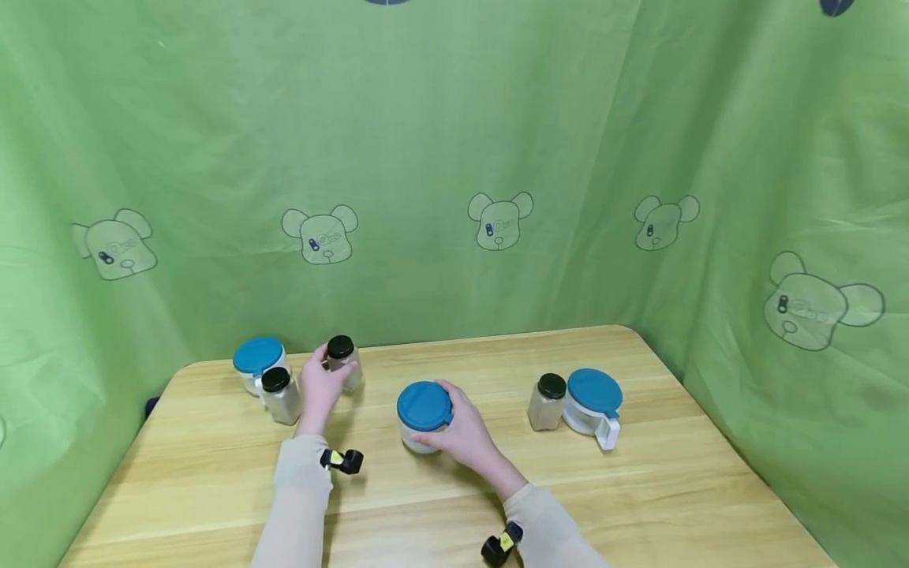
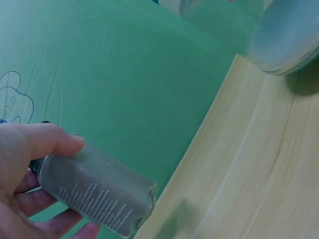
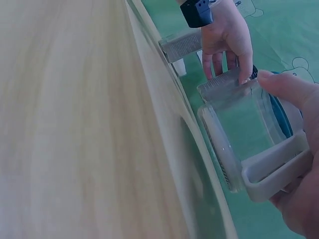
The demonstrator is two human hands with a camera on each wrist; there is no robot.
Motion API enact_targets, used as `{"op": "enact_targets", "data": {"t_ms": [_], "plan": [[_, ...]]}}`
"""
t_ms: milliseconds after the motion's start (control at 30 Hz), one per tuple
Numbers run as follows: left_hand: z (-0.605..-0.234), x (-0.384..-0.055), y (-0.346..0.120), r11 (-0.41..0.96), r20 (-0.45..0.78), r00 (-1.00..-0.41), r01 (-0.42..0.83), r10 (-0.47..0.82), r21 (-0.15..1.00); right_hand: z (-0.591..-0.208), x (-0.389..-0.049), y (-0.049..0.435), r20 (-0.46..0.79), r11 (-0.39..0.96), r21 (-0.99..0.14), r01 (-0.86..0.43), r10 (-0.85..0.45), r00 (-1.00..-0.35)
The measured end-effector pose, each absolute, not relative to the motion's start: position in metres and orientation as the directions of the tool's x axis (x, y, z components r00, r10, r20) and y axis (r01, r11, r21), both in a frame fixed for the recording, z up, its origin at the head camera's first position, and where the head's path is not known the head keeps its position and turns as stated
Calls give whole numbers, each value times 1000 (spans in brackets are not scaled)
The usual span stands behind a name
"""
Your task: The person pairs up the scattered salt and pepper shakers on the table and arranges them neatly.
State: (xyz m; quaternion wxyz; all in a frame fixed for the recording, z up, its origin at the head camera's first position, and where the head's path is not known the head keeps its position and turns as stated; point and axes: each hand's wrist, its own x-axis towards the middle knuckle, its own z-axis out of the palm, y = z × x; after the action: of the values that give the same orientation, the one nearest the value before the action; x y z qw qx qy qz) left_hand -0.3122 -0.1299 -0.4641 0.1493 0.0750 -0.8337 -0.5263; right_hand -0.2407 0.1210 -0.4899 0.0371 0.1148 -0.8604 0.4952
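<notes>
I am looking at what seems a curtained-off recording booth: green cloth [image 1: 426, 142] printed with cartoon animal heads [image 1: 500, 225] hangs left, right and far around a wooden table [image 1: 675, 497]. Black wrist cameras [image 1: 351, 462] fit that; the wider building I cannot tell.

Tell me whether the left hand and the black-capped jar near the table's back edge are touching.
Touching. In the left wrist view, the left hand holds the black-capped jar, thumb against one side, fingers round the other.
</notes>
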Motion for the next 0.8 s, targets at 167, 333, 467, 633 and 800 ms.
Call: {"op": "enact_targets", "data": {"t_ms": [167, 333, 467, 633, 800], "plan": [[-464, -309, -128, 425, 184, -949, 61, -254, 903, -487, -242, 120, 194, 494, -841, -221, -107, -975], [-463, -307, -123, 423, 195, -958, 90, -211, 902, -485, -243, 120, 204, 501, -843, -195, -38, -978], [-463, -305, -120, 434, 206, -961, 109, -184, 894, -484, -244, 119, 213, 520, -835, -178, 7, -977], [-464, -301, -118, 461, 208, -966, 118, -151, 880, -482, -242, 118, 233, 523, -837, -164, 70, -970], [-463, -297, -116, 468, 197, -974, 123, -112, 875, -483, -243, 118, 236, 528, -839, -134, 131, -963]]}}
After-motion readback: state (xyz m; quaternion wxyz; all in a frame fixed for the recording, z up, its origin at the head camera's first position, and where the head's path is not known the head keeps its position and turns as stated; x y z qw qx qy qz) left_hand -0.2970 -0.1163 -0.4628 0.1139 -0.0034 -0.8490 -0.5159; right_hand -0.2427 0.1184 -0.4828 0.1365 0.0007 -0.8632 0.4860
